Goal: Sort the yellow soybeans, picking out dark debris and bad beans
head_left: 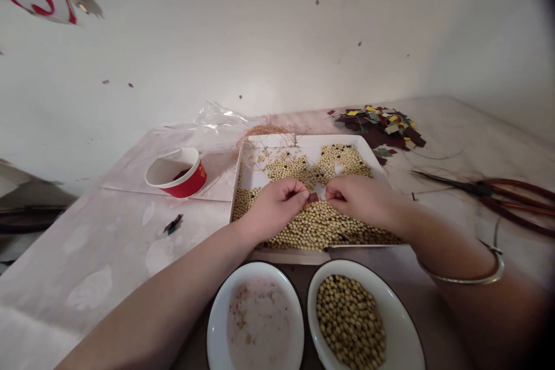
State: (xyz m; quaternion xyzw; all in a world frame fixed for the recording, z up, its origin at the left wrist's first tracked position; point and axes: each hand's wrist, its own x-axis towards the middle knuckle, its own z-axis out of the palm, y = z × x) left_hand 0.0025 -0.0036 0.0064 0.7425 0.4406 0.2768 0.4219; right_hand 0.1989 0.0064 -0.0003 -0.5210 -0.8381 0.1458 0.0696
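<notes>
Over a shallow white tray (269, 256) of small cream beads (310, 222), both of my hands work close together. My left hand (280, 205) is closed in a pinch on a small dark red square piece (313, 198), which pokes out from its fingertips toward the right. A short gap away, my right hand (362, 196) is also closed, thumb against fingers. Whatever it pinches, if anything, is too small to make out. Several dark beads lie among the cream ones.
Nearest me stand a white bowl (219, 324) with reddish residue and another bowl (405, 329) holding larger beads. A red paper cup (186, 185) is left, long-handled scissors (489, 189) right, coloured scraps (381, 127) behind, copper-coloured fibres (260, 131) at the tray's back edge.
</notes>
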